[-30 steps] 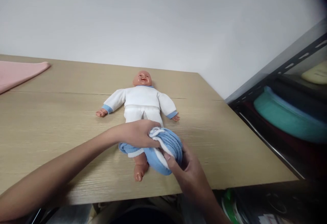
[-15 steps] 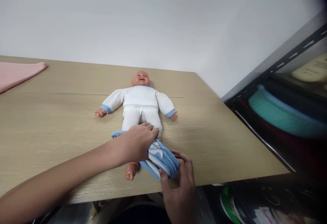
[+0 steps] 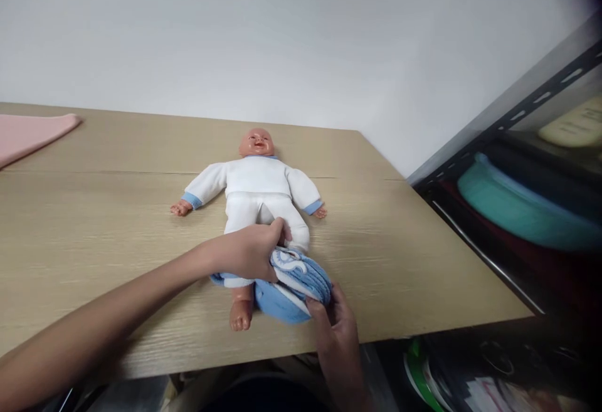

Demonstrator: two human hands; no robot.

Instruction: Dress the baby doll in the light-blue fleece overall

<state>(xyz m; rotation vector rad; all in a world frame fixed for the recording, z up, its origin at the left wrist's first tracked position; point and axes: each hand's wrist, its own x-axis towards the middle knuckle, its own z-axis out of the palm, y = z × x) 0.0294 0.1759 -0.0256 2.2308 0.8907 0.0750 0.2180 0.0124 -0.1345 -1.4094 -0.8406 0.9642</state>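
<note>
Hazards first: one light-blue, fleecy cloth garment with white edging (image 3: 282, 304) lies bunched about the lower legs of a white-cloth doll with a hard plastic head (image 3: 258, 177); I judge that a hard pull could drag the doll, on its back, toward the near edge of the pale wood-grain table (image 3: 141, 211). The bunch could unroll should the right hand (image 3: 337, 330), thumb and fingers pinching its folds, slacken. The left hand (image 3: 249, 252) curls at its upper edge beside the leg; with fingertips partly hidden, I cannot tell whether it grips. Count: garment, one; doll, one, with arms spread, blue cuffs (image 3: 192, 200), two, and bare plastic foot (image 3: 241, 315), one visible; table, one; flat pink cloth (image 3: 32, 137), one, at the left margin; rounded teal plastic vessel (image 3: 517, 208), one, on a dark shelving unit at right; pale-yellow oblong object (image 3: 574, 125), one, above it, which I cannot identify.
</note>
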